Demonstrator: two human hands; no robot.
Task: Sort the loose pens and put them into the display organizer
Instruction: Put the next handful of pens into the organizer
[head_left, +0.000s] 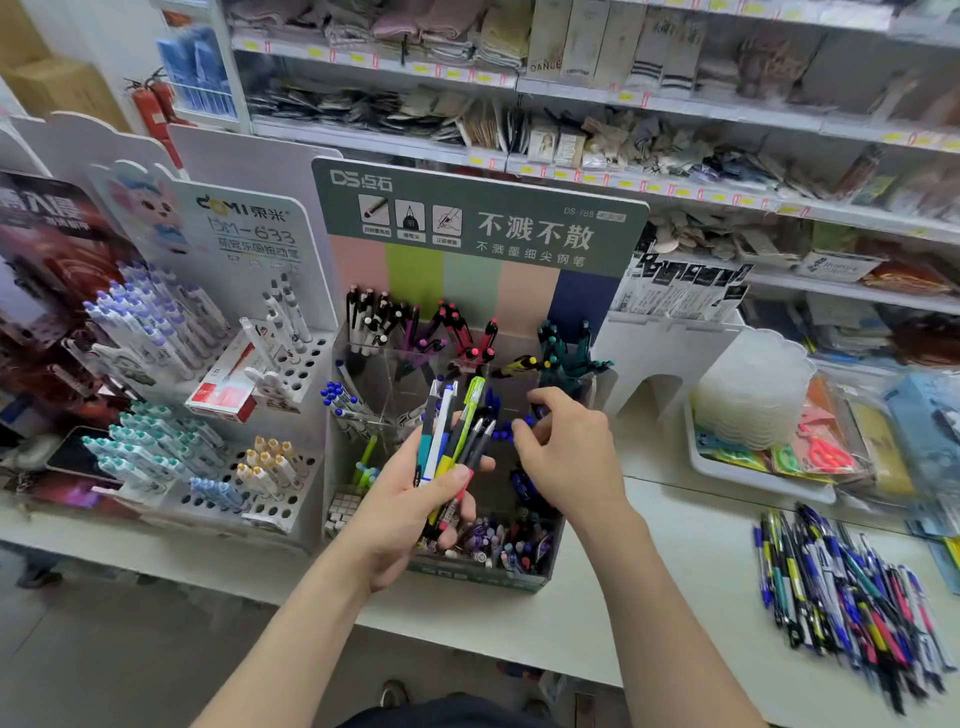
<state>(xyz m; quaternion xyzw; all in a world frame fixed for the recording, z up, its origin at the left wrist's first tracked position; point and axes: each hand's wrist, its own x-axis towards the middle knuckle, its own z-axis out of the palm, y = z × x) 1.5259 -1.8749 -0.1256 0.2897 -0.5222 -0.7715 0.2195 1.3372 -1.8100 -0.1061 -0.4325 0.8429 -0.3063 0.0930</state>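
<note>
Right at the middle of the scene, the left hand (415, 499) grips a bundle of pens (457, 431), fingers and thumb wrapped round the lower barrels. The pens' long axis runs near to far, with the ends fanning up and away over the display organizer (483, 577). The right hand (566, 452) sits just right of that fan, fingers curled down among the blue-capped pens (501, 431) in a middle compartment. I cannot tell whether it pinches one or merely touches them. Both hands are above the organizer, so the compartments lie directly below and beyond. The right hand is nearer the open slots and probably best placed to draw the next pen from the bundle. The pile of loose pens (841, 587) lies well apart on the counter (649, 597), to the near right, on the right hand's side.
</note>
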